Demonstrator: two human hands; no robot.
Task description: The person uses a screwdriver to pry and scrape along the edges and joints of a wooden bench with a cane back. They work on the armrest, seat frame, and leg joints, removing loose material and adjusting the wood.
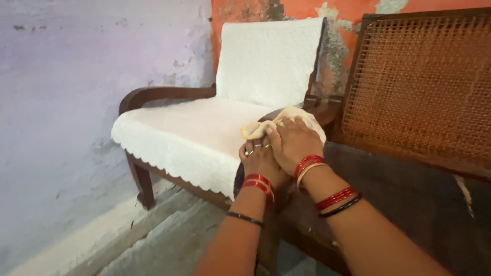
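My right hand [292,144] presses a pale cloth [286,120] flat onto the wooden armrest [319,107] of the white-covered chair [204,133], fingers spread over it. My left hand [260,162] curls around the armrest's front end, just below the cloth.

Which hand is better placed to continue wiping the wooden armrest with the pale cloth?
Probably the right hand: it lies flat on the pale yellow crumpled cloth over the dark wooden armrest. The left hand sits lower, partly under the right, touching only the cloth's edge.
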